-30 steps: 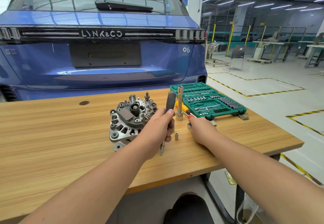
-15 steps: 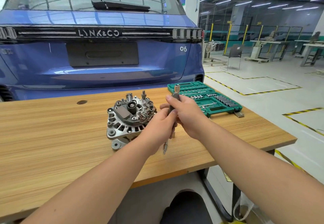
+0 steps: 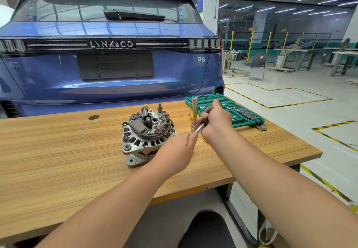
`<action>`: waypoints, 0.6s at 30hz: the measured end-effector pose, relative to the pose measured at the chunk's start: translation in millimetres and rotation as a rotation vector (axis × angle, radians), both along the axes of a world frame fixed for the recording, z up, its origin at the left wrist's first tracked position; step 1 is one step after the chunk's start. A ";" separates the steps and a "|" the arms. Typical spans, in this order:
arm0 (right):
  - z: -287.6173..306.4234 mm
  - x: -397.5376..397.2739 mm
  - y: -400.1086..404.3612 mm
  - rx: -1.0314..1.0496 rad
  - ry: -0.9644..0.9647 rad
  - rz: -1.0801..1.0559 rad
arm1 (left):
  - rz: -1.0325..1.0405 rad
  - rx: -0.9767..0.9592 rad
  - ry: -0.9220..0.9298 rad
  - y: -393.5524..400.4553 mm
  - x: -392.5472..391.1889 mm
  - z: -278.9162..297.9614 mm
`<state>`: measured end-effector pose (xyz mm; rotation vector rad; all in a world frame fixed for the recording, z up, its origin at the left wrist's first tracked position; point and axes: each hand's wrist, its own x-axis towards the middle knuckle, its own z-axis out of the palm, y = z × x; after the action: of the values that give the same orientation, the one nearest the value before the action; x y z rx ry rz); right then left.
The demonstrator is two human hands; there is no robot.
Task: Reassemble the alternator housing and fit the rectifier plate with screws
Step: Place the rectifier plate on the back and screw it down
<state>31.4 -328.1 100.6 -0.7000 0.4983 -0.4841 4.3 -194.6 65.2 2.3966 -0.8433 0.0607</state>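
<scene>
Head view: right hand (image 3: 215, 120) grips driver (image 3: 201, 126) handle, left hand (image 3: 179, 150) pinches its tip, likely fitting a bit. Alternator (image 3: 147, 133) sits just left, untouched. Next: seat tip on rectifier screw.

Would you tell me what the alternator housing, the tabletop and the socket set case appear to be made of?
Alternator housing: likely cast aluminium, judging by its matte silver-grey look and moulded vent slots.
Tabletop: wood or wood-look laminate, showing fine straight grain lines; which one cannot be told.
Socket set case: probably moulded plastic, uniformly green with shaped recesses.
</scene>
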 end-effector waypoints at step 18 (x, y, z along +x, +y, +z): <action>5.7 21.8 -40.8 -0.356 0.201 0.226 | 0.008 0.216 0.064 -15.1 8.1 -26.1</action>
<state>53.2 -368.9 106.2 -1.1418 0.5189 -0.2922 12.4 -209.7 39.1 2.5872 -0.8475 -0.1092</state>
